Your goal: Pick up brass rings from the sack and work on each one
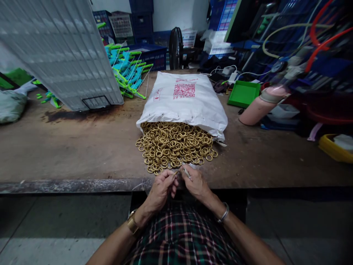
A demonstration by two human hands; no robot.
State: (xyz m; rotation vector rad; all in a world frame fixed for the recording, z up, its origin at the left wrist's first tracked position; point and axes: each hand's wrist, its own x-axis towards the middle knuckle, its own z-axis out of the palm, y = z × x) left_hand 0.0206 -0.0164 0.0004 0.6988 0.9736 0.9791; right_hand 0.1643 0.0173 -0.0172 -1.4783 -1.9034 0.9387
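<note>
Brn bench (pixel 68 154), gold rings (pixel 178 141); 1 in L hand (pixel 163 186), R hand (pixel 197 184) adj.

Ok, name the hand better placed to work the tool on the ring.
Likely the right hand: it appears to grip the slim tool, close beside the ring that the left hand pinches.

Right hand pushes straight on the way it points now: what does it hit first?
Likely the near edge of the pile of gold-coloured rings, just ahead of the right hand; its height over the table is hard to judge.
</note>
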